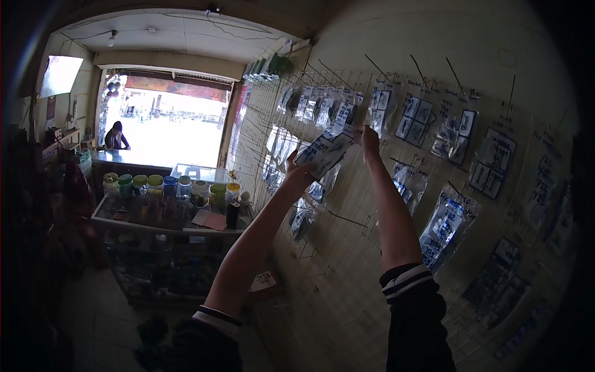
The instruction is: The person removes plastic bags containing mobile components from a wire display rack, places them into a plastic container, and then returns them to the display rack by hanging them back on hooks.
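Observation:
In the head view, my left hand (300,174) grips a clear plastic bag (327,153) of flat, labelled packets, raised in front of the wall rack. The bag is tilted, and its packets bear handwriting. My right hand (370,143) pinches the clear upper end of the same bag with fingers closed. What exactly lies between those fingertips is too dim to make out. Just behind my right hand hangs another bag of packets (380,109). A row of similar hanging bags (320,104) is behind and above the held one.
A wire grid rack (344,246) with protruding metal hooks (348,218) covers the wall. More hanging bags (413,121) are at right. At left, a glass display counter (162,223) bears several lidded jars (155,185) and a black cylinder (233,215). A person (116,137) is near the bright opening.

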### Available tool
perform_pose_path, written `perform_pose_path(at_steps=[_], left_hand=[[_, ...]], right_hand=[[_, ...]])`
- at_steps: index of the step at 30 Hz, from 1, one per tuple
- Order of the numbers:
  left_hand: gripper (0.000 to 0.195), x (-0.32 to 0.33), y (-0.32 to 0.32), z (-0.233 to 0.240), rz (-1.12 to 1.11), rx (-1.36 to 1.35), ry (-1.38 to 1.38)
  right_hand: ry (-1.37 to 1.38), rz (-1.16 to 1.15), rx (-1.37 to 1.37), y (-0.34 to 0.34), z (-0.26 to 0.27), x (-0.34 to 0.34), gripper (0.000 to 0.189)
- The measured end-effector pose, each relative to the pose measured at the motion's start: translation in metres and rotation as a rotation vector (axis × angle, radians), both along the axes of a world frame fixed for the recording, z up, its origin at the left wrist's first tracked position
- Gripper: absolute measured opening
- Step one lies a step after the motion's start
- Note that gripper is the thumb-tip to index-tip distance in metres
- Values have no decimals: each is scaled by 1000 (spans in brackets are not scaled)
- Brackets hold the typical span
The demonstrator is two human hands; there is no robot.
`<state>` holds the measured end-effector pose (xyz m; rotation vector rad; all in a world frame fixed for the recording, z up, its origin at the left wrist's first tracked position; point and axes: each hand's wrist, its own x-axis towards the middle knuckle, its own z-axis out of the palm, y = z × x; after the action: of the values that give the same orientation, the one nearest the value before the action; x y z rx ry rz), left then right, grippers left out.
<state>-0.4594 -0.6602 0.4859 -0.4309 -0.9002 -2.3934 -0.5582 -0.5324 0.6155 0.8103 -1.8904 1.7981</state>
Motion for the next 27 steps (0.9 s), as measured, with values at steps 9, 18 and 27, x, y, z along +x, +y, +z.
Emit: perform_pose_path(at_steps=[9,18,27], left_hand=[[67,2,7,20,-10,40,-6],[71,4,-19,17,25,66,78],[73,15,-8,8,154,-113,108]], right_hand=[[275,-189,254,2,-5,-24,39],[245,-13,84,-5,-10,-17,34],[100,-267,-59,-14,-10,-34,46]])
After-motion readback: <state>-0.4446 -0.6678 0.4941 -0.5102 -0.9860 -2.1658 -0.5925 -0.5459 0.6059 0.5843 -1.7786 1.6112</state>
